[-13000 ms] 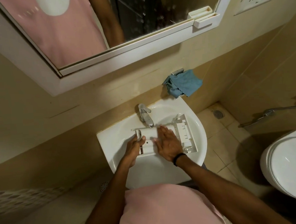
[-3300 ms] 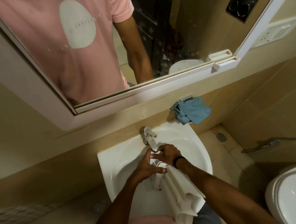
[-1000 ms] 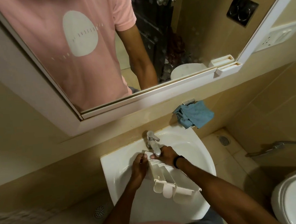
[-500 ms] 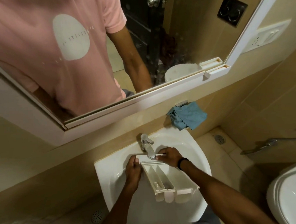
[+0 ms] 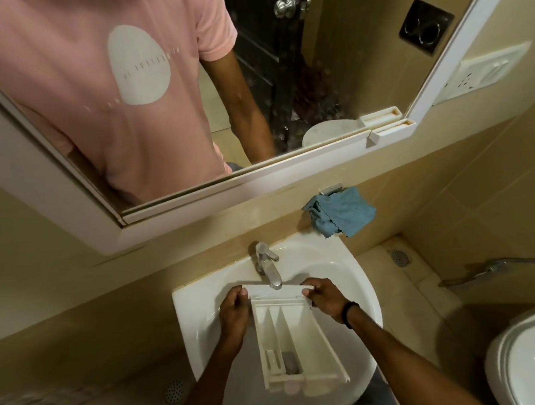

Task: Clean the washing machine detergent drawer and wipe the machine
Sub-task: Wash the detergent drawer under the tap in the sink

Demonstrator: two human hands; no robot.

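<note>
In the lower middle of the frame, the white detergent drawer (image 5: 288,335) was held over the white basin (image 5: 342,266) with its open side up and its three long compartments showing. Its wide front panel pointed toward the wall, directly under the spout of the chrome tap (image 5: 268,266), and its rear end pointed toward the bottom edge of the frame. The left hand (image 5: 235,312) gripped the left end of the front panel, fingers curled round its edge. The right hand (image 5: 325,297), with a dark band (image 5: 349,311) on its wrist, gripped the right end in the same way, thumb on top. Whether water ran from the tap could not be told. A crumpled blue cloth (image 5: 342,213) hung on the tiled wall above the right of the basin, under a small metal fitting. A white-framed mirror (image 5: 337,41) across the upper part of the frame reflected a pink T-shirt with a pale oval print, a dark door and a round knob. A white socket plate (image 5: 483,70) sat on the wall at the upper right. At the lower right was a white toilet (image 5: 530,368), with a metal hand sprayer (image 5: 483,269) on the wall above it and a round floor drain (image 5: 399,257) near the corner. A second drain (image 5: 174,391) lay in the floor at the lower left of the basin.
</note>
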